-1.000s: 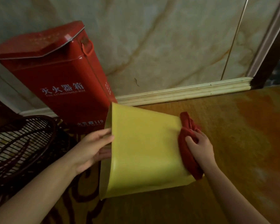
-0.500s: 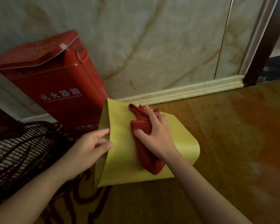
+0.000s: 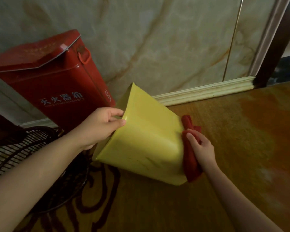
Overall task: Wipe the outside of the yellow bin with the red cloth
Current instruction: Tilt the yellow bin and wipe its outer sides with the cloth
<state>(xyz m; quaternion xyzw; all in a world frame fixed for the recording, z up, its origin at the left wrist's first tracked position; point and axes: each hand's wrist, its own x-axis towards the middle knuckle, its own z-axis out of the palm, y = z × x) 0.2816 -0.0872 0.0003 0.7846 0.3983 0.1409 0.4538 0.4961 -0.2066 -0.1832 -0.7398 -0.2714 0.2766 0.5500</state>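
Wiping yellow bin [image 3: 146,141] base end, mid-task.
My left hand [image 3: 99,126] is pinching the rim at 9 o'clock; my right hand [image 3: 202,148] is pressing the bunched red cloth [image 3: 190,163] against the base at 3 o'clock. Scuffs on the near side are showing, so more wiping is probably remaining.

The bin [image 3: 146,141] is plain yellow, with a few thin dark marks on its near side. The cloth [image 3: 190,158] at its right end is deep red. The box [image 3: 57,82] at the far left is glossy red with white letters. The wall [image 3: 157,39] is pale grey-green marble with brown-orange veins. The floor [image 3: 241,131] is orange-brown, with dark red curls at the near left. The basket [image 3: 15,148] is dark brown.
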